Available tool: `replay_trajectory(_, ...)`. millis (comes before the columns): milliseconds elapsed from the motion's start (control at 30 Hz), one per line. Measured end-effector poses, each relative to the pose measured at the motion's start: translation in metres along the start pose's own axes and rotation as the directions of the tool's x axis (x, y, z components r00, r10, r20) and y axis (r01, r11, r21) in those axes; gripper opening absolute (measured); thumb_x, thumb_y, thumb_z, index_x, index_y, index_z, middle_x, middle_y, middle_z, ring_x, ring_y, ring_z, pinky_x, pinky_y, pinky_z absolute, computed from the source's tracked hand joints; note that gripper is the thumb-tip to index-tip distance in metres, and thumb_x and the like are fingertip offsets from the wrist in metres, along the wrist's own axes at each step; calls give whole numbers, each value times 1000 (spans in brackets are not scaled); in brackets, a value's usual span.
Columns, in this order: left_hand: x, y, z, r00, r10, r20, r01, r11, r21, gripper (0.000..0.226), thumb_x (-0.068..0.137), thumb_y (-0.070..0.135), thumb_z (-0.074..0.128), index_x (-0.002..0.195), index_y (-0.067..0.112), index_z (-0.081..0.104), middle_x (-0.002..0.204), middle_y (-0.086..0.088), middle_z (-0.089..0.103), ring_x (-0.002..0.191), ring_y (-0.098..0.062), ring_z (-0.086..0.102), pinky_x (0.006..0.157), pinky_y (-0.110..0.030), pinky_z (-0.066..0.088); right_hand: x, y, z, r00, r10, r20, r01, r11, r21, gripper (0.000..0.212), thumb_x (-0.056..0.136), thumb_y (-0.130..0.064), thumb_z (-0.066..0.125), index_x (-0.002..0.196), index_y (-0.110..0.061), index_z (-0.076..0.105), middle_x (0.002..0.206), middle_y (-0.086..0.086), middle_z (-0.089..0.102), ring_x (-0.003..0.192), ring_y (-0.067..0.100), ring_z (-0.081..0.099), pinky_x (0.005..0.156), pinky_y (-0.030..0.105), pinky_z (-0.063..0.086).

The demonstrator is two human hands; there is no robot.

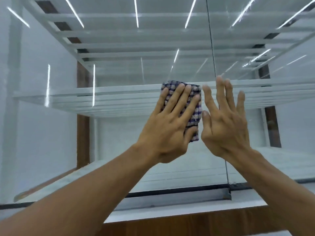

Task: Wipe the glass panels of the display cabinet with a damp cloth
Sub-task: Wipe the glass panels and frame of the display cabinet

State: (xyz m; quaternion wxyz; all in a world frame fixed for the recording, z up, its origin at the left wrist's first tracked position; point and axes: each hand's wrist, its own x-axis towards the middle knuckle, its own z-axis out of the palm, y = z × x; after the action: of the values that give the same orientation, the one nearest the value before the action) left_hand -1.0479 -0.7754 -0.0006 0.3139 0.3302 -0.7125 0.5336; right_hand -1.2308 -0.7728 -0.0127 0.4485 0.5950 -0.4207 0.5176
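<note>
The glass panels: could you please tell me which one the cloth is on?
The left panel: the left hand presses the cloth against it, just left of the vertical seam.

Bare forearms, bare left hand (167,132), right hand (225,126)

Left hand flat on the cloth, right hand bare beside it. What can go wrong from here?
1. The right hand is spread, uncovered, at the glass panel. If it touches, it may leave prints where the wipe is going.
2. The left hand only presses the cloth with straight fingers. It could slide out mid-stroke.
3. The seam between panels runs just behind the right hand. Cloth or fingers might catch that edge.
</note>
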Motion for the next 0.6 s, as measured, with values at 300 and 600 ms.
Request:
replay_trajectory(300, 53, 38, 5, 994, -108, -30, 106, 992, -71, 74, 105, 47, 18, 163, 5, -2, 172, -15, -7, 159, -27, -12, 128, -52, -6, -21, 33, -2, 998, 15, -53, -7, 989, 148, 62, 103, -22, 24, 161, -5, 15, 170, 14, 10, 159, 23, 3, 130, 45, 2)
replay_trajectory(600, -20, 25, 6, 998, 21, -59, -24, 999, -42, 70, 106, 44, 25, 164, 6, 12, 172, -13, 5, 160, -25, -2, 130, -48, -2, -32, -16, 7, 999, -16, -41, 20, 993, 117, 62, 99, -19, 26, 157, 2, 16, 168, 17, 12, 158, 28, 4, 128, 53, 1)
